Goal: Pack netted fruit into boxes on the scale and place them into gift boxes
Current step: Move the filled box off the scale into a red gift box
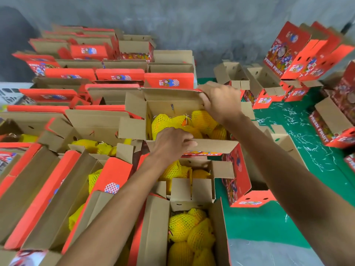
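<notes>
The box in hand [184, 120] is an open red-and-brown gift carton, set in the middle of the floor among many like it, and it holds netted fruit [169, 121].

The left hand [171, 143] grips the near flap, fingers curled over its edge. The right hand [219, 100] grips the far right corner of the back flap, fingers clamped over the cardboard.

Handling, as judged: a filled carton will be fairly heavy, and corrugated flaps bend under load, so they serve for steering or folding only. A lift calls for support under the base or low on the side walls. The fruit looks firm but liable to bruise; the yellow foam netting is soft and gives some cushioning, and it should grip rather than slip in the fingers.

Count, as far as visible:
- Open cartons showing yellow netted fruit: about six, including the one in hand.
- Fruit in the held box: about four or five; hands and flaps hide part.
- Empty or closed cartons at rear and on the green mat [299, 150] to the right: many; exact number cannot be told.
- Scale: not seen.
- White shreds lie scattered on the mat.
</notes>
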Demonstrator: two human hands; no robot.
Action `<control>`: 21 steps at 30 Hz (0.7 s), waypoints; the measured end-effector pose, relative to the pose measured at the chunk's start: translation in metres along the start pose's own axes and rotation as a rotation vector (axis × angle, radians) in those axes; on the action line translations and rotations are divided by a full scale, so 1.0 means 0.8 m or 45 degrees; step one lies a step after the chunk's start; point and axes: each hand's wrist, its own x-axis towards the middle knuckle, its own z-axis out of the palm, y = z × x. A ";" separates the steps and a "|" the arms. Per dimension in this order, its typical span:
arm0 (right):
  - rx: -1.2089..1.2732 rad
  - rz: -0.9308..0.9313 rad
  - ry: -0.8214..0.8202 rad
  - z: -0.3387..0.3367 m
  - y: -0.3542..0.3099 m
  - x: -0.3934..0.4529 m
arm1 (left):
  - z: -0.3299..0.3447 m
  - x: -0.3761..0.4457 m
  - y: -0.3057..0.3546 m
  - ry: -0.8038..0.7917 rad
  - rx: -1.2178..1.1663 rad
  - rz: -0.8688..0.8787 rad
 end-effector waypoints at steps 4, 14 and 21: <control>-0.012 0.006 0.014 -0.001 0.002 -0.012 | -0.004 -0.017 -0.003 0.027 -0.009 0.030; 0.108 0.112 -0.182 0.045 -0.021 -0.017 | 0.016 -0.015 -0.032 -0.133 -0.054 -0.094; 0.152 0.205 -0.350 0.101 -0.038 -0.010 | 0.044 0.008 -0.068 -0.160 -0.163 -0.217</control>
